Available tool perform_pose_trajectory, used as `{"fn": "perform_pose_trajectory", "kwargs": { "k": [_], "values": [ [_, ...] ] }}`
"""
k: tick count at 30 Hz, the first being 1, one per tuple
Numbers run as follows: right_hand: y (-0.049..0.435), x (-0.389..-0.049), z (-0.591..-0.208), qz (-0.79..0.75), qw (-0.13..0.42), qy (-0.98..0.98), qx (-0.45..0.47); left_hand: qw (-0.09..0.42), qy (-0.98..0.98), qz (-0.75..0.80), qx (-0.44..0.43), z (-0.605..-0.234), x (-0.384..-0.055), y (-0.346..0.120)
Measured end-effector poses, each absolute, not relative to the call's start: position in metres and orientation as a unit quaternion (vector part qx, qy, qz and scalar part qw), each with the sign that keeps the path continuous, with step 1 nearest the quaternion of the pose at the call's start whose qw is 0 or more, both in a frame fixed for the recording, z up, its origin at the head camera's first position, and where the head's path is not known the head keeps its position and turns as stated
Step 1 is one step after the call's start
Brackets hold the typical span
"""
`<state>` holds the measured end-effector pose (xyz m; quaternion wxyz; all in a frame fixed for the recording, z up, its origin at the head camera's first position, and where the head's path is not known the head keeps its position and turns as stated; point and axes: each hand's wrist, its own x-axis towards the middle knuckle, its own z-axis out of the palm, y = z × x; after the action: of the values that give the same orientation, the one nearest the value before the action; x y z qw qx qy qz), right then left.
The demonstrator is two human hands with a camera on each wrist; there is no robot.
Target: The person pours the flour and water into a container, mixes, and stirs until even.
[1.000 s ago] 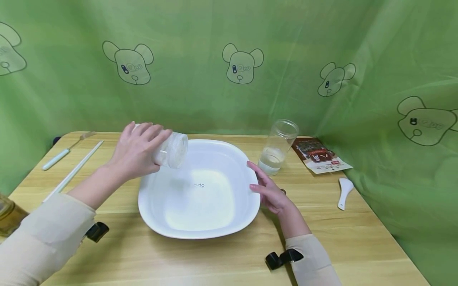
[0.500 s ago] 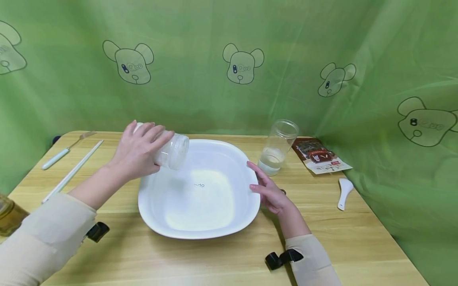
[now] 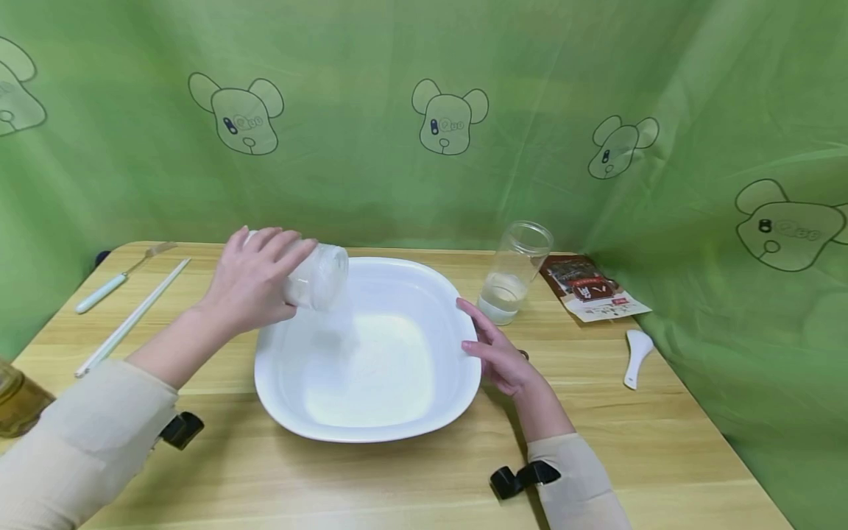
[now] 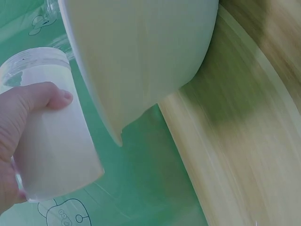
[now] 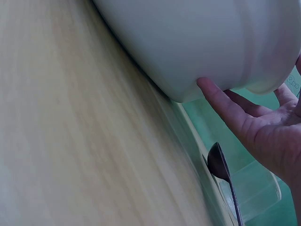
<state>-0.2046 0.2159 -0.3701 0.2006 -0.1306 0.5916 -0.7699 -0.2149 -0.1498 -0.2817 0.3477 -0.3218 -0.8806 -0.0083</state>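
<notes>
My left hand [image 3: 252,283] grips a clear jar [image 3: 321,276] of white powder, tilted mouth-down over the left side of a white basin [image 3: 371,412]. A pale haze hangs below the mouth, and white stuff covers the basin floor's printed mark. In the left wrist view the thumb presses the wall of the jar [image 4: 59,146]. My right hand [image 3: 500,357] holds the basin's right rim. The right wrist view shows fingers of the right hand [image 5: 268,127] against the outer wall of the basin [image 5: 197,42].
A clear cup [image 3: 510,283] with some clear liquid stands behind the right hand. To its right lie a brown packet [image 3: 589,287] and white spoon [image 3: 637,357]. A dark ladle-like spoon [image 5: 218,162] shows low. Left are chopsticks [image 3: 135,316], a blue-handled brush [image 3: 106,291] and an amber jar [image 3: 20,401].
The white haze under the jar's mouth has appeared, and the printed mark on the basin floor is now hidden. The jar dipped slightly, then rose again. The right hand stays on the rim.
</notes>
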Motion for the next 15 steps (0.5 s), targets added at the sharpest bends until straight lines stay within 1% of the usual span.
{"fn": "perform_pose_trajectory", "kwargs": {
  "k": [6,10,15],
  "values": [
    [0.2163,-0.2046,-0.3703,-0.769,0.200,0.593,-0.131,0.324,-0.900,-0.060,-0.287,-0.2812,-0.2136,-0.1495],
    [0.2167,-0.2046,-0.3703,-0.767,0.199,0.596,-0.129,0.293,-0.916,-0.121,-0.244,-0.2805,-0.2131,-0.1497],
    [0.2166,-0.2043,-0.3702,-0.768,0.202,0.594,-0.130,0.274,-0.920,-0.214,-0.183,-0.2796,-0.2131,-0.1514]
  ]
}}
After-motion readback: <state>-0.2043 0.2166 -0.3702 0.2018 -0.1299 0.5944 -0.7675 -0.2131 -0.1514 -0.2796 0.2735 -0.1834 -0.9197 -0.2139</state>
